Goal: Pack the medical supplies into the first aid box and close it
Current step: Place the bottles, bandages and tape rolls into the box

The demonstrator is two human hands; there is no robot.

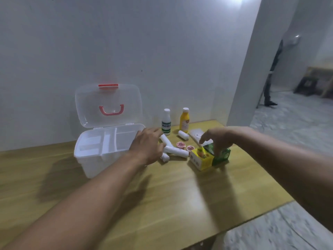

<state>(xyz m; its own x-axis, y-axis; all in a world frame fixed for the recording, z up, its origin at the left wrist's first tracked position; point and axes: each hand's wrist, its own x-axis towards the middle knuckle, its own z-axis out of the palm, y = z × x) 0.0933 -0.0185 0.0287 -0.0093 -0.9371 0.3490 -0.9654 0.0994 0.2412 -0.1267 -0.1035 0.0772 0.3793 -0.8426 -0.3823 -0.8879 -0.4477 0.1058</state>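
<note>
A person reaches both bare arms across a wooden worktop [126, 204] toward a scatter of medical supplies beside a white first aid box [100, 152]. The box stands at the left of the worktop near the wall, its clear lid [108, 105] raised upright, with a red latch at the top edge and a pink handle on its face; the divided tray inside looks empty. The left hand [149, 145] hovers just right of the box, fingers loosely spread over a cluster of white gauze rolls [175, 151], its fingertips at or close to the nearest one; whether they grip it cannot be told. The right hand [217, 139] hangs above a yellow carton [201, 158] and a green carton [221, 154], fingers curled downward and parted, holding nothing clearly. Two small pink-lidded cups [181, 145] sit between the rolls and the cartons. Behind them a white bottle [166, 122] and a yellow bottle [184, 120] stand upright near the wall, with another gauze roll [183, 135] lying just in front of the yellow one.
</note>
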